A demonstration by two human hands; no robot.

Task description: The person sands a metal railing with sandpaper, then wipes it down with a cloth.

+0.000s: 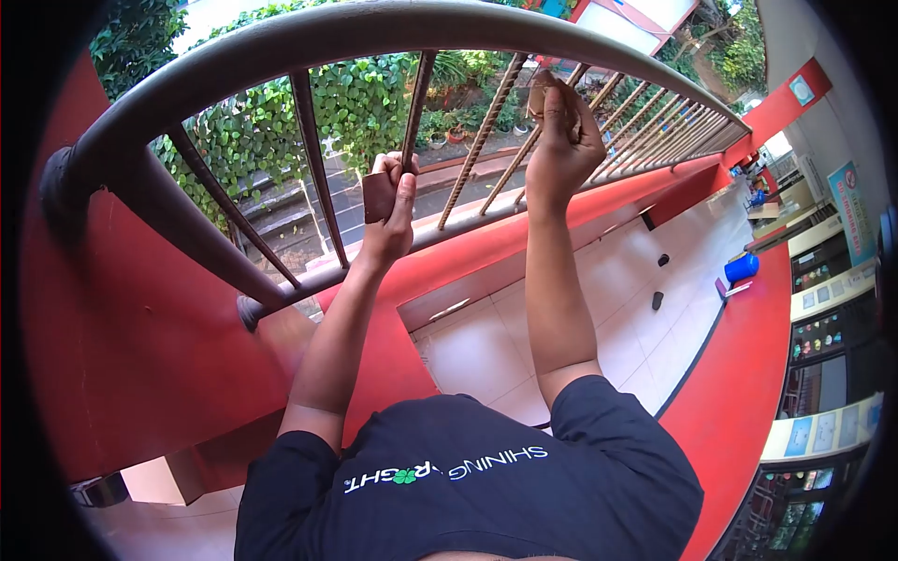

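Observation:
My left hand [395, 222] is closed around an upright railing bar [420, 103], its fingers behind the bar. Pinched in it is a brown, flat piece [378, 197] that looks like folded sandpaper. Higher and to the right, my right hand [567, 140] is closed near the top of the railing, with its fingertips pointing up. A brownish curled piece [538, 96] like sandpaper shows at its fingers, partly hidden by them. The bars near my left hand look dark and smooth, while a ridged bar [482, 140] stands between my hands.
A thick grey handrail [309, 35] curves over the bars, which run on a lower rail [458, 224]. Red walls [140, 309] flank me. Behind lies a tiled floor [505, 337] with dark footwear [658, 300] and a blue bucket [742, 268]. Plants [355, 103] grow beyond the railing.

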